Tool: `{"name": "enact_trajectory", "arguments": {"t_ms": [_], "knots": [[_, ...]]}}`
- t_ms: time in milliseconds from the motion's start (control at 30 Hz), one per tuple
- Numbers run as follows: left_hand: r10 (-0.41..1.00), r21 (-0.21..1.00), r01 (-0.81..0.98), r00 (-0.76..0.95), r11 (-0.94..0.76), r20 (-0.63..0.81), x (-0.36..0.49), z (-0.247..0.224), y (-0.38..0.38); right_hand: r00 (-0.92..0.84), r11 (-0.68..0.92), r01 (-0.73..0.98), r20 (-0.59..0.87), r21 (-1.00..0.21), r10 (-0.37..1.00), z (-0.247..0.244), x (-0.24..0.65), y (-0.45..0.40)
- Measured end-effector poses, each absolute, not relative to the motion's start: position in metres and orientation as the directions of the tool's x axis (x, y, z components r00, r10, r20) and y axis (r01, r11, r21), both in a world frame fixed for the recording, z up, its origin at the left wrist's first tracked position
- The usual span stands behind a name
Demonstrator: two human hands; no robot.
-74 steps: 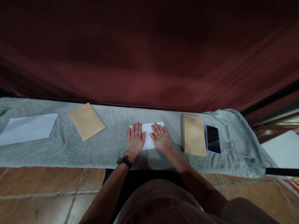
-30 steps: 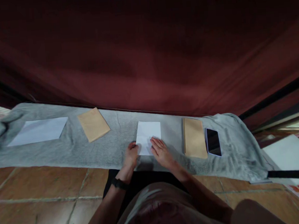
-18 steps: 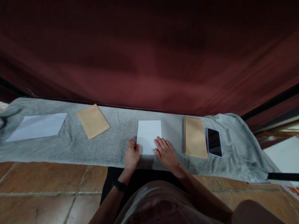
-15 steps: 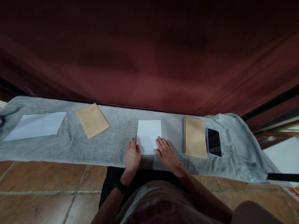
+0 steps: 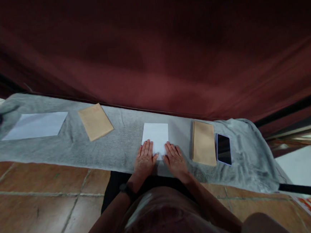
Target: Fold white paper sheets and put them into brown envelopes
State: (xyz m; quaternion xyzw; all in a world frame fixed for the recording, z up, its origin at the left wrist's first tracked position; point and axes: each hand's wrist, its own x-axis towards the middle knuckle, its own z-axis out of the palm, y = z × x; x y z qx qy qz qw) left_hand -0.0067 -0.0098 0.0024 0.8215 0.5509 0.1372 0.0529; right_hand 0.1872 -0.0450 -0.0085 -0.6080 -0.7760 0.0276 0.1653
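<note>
A white sheet of paper (image 5: 156, 132), apparently folded, lies on the grey cloth in front of me. My left hand (image 5: 145, 158) rests flat on its near left corner, fingers stretched forward. Across from it, my right hand (image 5: 175, 160) lies flat along the near right edge, its fingers slightly spread. Both thumbs point inward over the paper, close to each other. Neither hand grips anything. To the right sits a stack of brown envelopes (image 5: 204, 143), and to the left a single brown envelope (image 5: 96, 122) lies at an angle.
A larger white sheet (image 5: 36, 125) is at the far left of the grey cloth (image 5: 120, 148). A phone (image 5: 223, 149) lies beside the envelope stack. A dark red curtain (image 5: 152, 77) hangs behind. At lower right are a black bar (image 5: 306, 190) and a white board (image 5: 306, 167).
My left hand has turned from the paper's left edge, fingers curled, to lying flat on it. My right hand stays at the right edge. The view has shifted slightly.
</note>
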Motion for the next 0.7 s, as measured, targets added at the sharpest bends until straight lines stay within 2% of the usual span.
{"name": "enact_trajectory", "arguments": {"t_ms": [200,333,433,567,700], "knots": [[0.956,0.23,0.933,0.247,-0.278,0.156,-0.025,0.002,-0.01,-0.195,0.246,0.939,0.217,-0.241,0.957,-0.005,0.192,-0.048],[0.961,0.247,0.941,0.185,-0.233,0.205,-0.023,0.007,-0.006,-0.182,0.238,0.939,0.225,-0.25,0.957,-0.007,0.192,-0.049],[0.938,0.267,0.908,0.271,-0.324,0.217,-0.004,0.01,0.005,-0.183,0.24,0.937,0.228,-0.255,0.956,-0.008,0.192,-0.049],[0.888,0.277,0.843,0.436,-0.461,0.15,0.032,0.007,0.028,-0.188,0.245,0.936,0.229,-0.254,0.955,-0.009,0.192,-0.048],[0.877,0.263,0.837,0.468,-0.479,0.108,0.053,0.0,0.053,-0.186,0.242,0.938,0.23,-0.248,0.955,-0.012,0.192,-0.048]]}}
